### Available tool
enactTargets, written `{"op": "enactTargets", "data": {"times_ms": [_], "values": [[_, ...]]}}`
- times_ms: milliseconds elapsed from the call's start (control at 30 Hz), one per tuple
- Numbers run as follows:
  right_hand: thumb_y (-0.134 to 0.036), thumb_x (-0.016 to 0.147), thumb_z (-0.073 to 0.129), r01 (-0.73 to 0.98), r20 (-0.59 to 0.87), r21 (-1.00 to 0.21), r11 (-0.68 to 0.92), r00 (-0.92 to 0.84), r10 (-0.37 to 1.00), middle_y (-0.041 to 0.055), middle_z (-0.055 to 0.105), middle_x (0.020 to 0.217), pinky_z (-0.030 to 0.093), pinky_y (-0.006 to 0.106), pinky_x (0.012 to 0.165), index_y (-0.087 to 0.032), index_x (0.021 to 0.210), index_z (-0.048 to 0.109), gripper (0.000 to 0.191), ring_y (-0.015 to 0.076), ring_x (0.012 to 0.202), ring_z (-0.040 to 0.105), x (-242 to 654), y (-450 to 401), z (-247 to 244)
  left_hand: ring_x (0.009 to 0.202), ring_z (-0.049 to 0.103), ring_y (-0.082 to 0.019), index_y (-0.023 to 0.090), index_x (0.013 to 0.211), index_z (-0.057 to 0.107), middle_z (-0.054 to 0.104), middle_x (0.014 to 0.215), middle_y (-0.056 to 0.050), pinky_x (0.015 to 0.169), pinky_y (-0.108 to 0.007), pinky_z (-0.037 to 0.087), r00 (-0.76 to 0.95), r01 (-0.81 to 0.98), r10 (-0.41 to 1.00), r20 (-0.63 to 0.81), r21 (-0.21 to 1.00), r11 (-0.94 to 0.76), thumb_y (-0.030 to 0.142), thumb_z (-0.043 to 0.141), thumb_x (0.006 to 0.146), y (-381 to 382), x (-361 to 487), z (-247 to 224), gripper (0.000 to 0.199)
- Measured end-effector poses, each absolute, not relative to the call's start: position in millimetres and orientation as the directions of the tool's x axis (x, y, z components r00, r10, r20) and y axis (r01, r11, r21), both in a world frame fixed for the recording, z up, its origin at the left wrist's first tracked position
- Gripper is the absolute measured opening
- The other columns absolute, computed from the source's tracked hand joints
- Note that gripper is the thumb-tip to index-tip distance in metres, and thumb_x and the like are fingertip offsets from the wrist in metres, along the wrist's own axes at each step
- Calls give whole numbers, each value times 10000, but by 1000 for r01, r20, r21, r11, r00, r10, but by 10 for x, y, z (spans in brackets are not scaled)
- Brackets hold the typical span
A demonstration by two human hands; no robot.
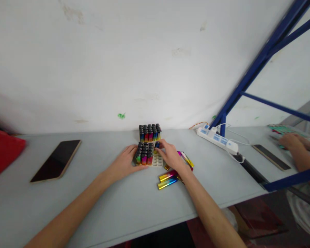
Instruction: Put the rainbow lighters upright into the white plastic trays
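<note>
Several colourful lighters with black tops stand upright in rows in a pale tray on the grey table. My left hand rests against the left side of this group, fingers and thumb spread around its corner. With its fingertips, my right hand holds one blue lighter upright at the tray's back right, above or in a slot. Some slots in front of it show bare. Loose shiny lighters in yellow, blue and pink lie beside and partly beneath my right wrist.
Behind the tray, another group of upright lighters stands near the wall. A phone lies left, near a red item. To the right are a white power strip, a blue metal frame, a second phone and another person's hands.
</note>
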State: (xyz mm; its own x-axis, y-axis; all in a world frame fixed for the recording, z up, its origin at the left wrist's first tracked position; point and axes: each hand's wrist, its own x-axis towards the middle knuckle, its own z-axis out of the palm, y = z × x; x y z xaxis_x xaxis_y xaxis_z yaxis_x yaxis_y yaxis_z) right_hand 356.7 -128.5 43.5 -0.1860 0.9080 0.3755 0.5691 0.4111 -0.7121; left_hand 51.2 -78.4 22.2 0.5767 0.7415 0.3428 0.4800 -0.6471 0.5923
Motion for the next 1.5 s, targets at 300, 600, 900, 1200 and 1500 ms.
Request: {"op": "enactTargets", "data": {"times_ms": [300,600,900,1200,1500], "values": [[-300,1166,861,602,367,-700,385,-160,917,83,963,1275,698,461,1167,-290,1452,810,291,311,1227,926,3623,-1333,542,1580,789,-491,297,1576,844,861,1642,-166,1424,-681,630,582,469,734,350,593,-654,796,1046,919,-773,493,240,849],[-466,1073,895,785,342,-618,37,227,912,106,893,1032,697,458,960,-235,1172,863,254,297,919,845,4717,-1828,680,1578,791,-507,292,1586,853,854,1660,-192,1428,-698,630,570,478,740,356,589,-652,827,1056,902,-777,497,235,891],[-386,1035,845,775,142,-629,-59,189,972,92,855,938,668,441,926,-243,997,861,148,316,924,838,4765,-1826,647,1582,788,-511,283,1570,847,849,1654,-200,1425,-701,633,574,485,743,345,588,-647,881,1028,906,-780,500,233,911],[-970,852,906,-3,29,-1000,29,44,999,-111,595,734,286,233,544,-298,1091,656,755,115,573,342,3900,-1256,941,1546,805,-498,268,1558,836,859,1604,-202,1406,-691,649,589,472,715,375,559,-682,796,1042,945,-815,477,248,834],[-1043,1094,535,-50,-153,-988,-147,134,979,-86,248,604,194,280,509,-319,662,344,864,127,545,186,3430,-1380,706,1566,775,-489,290,1505,816,832,1602,-180,1418,-706,641,545,504,731,410,536,-677,778,1055,946,-843,449,218,780]]}}
